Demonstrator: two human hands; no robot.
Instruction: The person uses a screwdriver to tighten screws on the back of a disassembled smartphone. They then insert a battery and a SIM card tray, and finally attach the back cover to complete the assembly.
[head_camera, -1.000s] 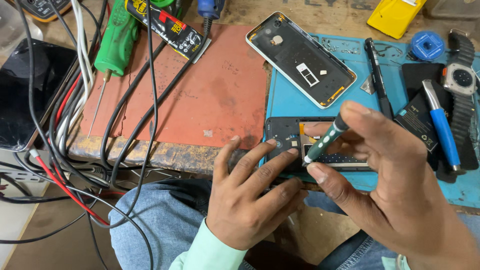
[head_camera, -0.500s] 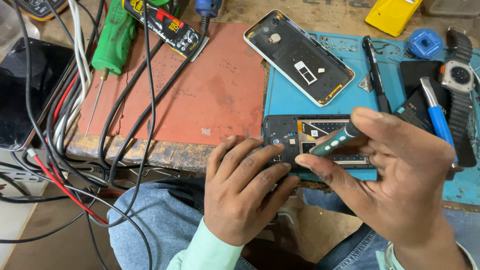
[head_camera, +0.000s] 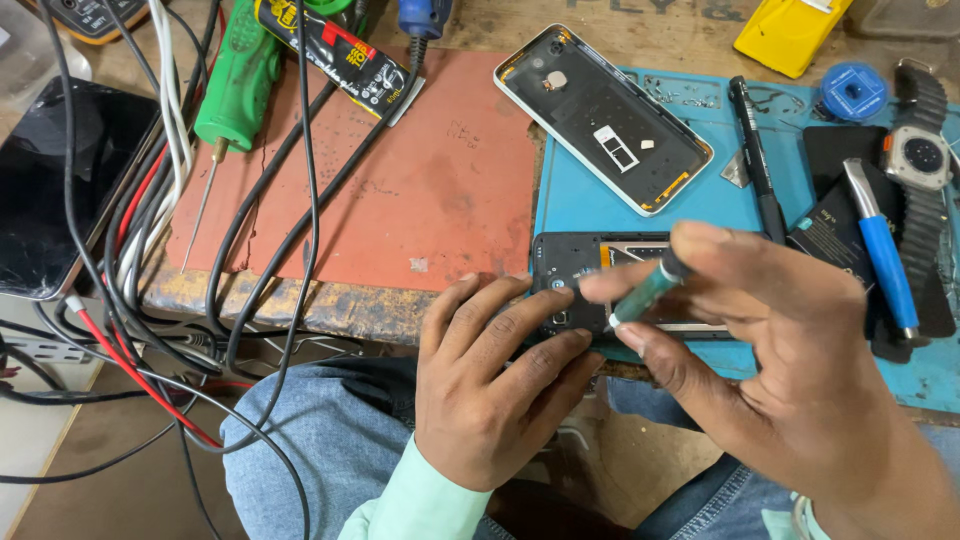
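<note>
The right hand (head_camera: 800, 370) has tipped the green screwdriver (head_camera: 645, 292) from steep to nearly flat

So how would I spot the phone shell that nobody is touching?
Find the blue mat on the right of the bench. At its upper left corner, partly over the orange mat, lies the pale-rimmed back cover, tilted, dark inside. Unlike the opened phone below, no hand touches it.

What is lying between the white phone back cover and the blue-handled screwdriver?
In the head view, a black pen-like tool lies between the back cover and the blue-handled screwdriver, on the blue mat.
</note>
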